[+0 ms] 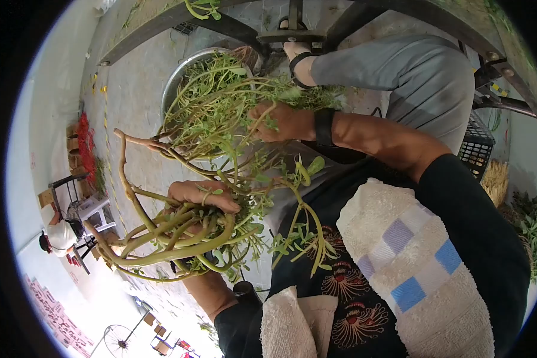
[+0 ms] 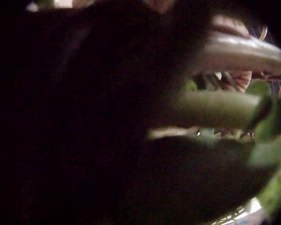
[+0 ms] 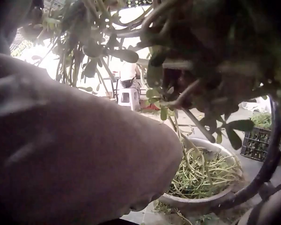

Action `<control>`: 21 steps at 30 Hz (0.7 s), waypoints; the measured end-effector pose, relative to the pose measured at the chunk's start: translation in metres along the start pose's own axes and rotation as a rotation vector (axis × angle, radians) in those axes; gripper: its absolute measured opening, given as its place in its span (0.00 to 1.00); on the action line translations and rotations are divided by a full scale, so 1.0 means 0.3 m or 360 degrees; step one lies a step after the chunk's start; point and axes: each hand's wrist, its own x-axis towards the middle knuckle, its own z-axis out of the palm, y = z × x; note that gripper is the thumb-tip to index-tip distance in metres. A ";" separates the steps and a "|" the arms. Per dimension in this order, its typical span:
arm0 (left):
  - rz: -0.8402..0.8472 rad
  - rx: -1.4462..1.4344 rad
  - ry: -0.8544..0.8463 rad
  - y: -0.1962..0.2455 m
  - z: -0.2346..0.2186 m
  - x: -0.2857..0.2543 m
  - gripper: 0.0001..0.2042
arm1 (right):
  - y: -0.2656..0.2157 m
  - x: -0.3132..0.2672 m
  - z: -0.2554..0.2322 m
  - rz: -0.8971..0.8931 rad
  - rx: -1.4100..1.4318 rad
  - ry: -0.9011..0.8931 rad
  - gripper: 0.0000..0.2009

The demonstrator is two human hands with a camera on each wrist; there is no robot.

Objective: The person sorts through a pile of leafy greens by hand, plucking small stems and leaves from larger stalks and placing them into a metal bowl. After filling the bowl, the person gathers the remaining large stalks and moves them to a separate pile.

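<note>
A tangled bunch of purslane (image 1: 179, 238) with thick green-brown stems lies across my left hand (image 1: 203, 197), which grips it in front of my body. Close by, my right hand (image 1: 280, 122) has its fingers curled at a thin leafy stem (image 1: 265, 118) above the heap. Below it, a metal basin (image 1: 172, 83) is piled with cut greens (image 1: 212, 89). Blurred thick stems (image 2: 220, 108) cross the left wrist view, much of which is dark. In the right wrist view, hanging leaves (image 3: 234, 136) partly cover the basin (image 3: 225, 149).
A curved wooden table edge with metal legs (image 1: 232, 36) arches over the far side. A black crate (image 1: 477, 143) stands at the right. Loose greens (image 1: 325, 95) lie on the floor beside the basin. Farther left, a person (image 1: 59, 235) sits near a white stool (image 1: 96, 210).
</note>
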 end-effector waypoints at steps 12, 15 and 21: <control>-0.0103 0.0213 0.0075 0.003 0.011 -0.005 0.33 | 0.225 -0.023 0.119 -0.0453 -0.1374 -0.0858 0.07; 0.0237 -0.0010 0.0016 -0.036 0.027 0.006 0.33 | 0.213 -0.012 0.103 -0.0094 -0.1103 -0.0701 0.07; 0.0006 0.0256 -0.0170 -0.022 -0.031 0.007 0.33 | -0.039 0.095 -0.154 0.0657 0.0880 -0.0628 0.14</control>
